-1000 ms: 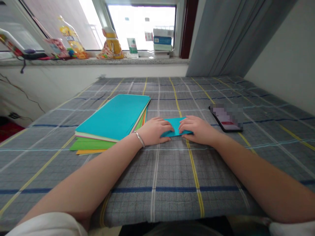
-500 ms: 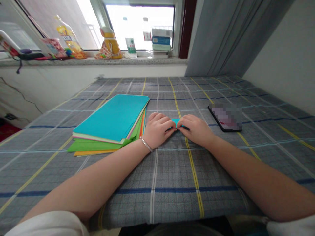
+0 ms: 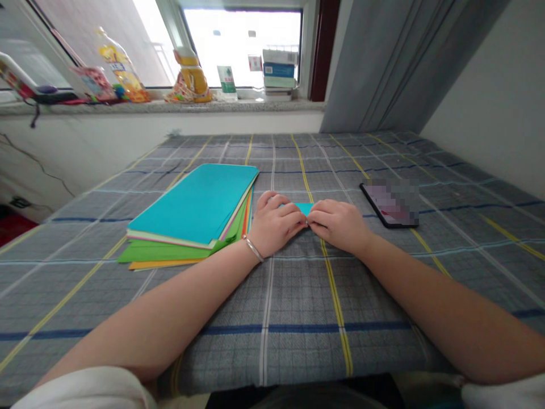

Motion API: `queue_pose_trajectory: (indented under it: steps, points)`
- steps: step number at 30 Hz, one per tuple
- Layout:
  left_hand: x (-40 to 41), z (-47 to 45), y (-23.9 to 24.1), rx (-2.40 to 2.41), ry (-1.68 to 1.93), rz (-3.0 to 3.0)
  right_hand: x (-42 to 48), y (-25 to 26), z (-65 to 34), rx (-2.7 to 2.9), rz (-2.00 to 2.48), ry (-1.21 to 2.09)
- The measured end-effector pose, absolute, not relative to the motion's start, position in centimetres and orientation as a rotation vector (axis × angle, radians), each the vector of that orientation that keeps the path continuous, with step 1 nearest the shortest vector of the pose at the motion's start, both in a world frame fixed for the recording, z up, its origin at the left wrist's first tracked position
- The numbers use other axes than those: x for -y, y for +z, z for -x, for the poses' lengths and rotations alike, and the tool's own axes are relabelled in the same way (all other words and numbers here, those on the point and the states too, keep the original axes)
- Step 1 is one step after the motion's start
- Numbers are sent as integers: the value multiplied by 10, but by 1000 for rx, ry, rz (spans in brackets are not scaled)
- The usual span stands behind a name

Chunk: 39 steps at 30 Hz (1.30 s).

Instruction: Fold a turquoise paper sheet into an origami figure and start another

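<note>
A small folded piece of turquoise paper lies on the grey checked cloth, mostly hidden under my hands. My left hand, with a silver bangle on its wrist, has its fingers curled and pressed on the paper's left part. My right hand is curled over the right part, and its fingertips meet those of the left hand at the paper's middle. Only a small turquoise triangle shows above the fingers.
A stack of coloured paper sheets, turquoise on top, lies just left of my left hand. A black phone lies to the right. Bottles and boxes stand on the windowsill. A grey curtain hangs at the back right.
My hands have drawn together over the turquoise paper, which showed as a wider flat piece a second ago. Now far less of it is visible between my fingers.
</note>
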<state>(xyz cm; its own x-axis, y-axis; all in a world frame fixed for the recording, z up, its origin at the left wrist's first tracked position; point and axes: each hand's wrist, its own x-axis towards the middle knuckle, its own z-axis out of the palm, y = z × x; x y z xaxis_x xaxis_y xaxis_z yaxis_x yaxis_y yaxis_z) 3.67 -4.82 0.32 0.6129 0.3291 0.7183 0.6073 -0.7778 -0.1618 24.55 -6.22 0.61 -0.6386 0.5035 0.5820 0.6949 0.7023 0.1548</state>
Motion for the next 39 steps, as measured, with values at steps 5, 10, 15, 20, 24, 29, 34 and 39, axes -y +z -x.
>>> queue_pose_trajectory:
  steps: [5,10,15,20,24,29,34,39]
  points:
    - [46,-35,5,647,-967,2381,63,9,-248,2411,805,-660]
    - [44,-31,6,563,-987,2327,65,13,-250,2442,724,-750]
    - [41,-26,8,553,-1004,2316,65,16,-254,2417,702,-808]
    - [37,-19,15,503,-1039,2283,61,16,-260,2364,717,-829]
    - [36,-17,20,490,-1031,2261,61,15,-261,2330,747,-828]
    - [32,-12,18,493,-1035,2253,61,16,-264,2308,756,-822]
    - [26,-3,19,505,-1066,2223,60,17,-271,2286,748,-893]
    - [22,1,21,558,-1059,2245,54,17,-280,2260,869,-811]
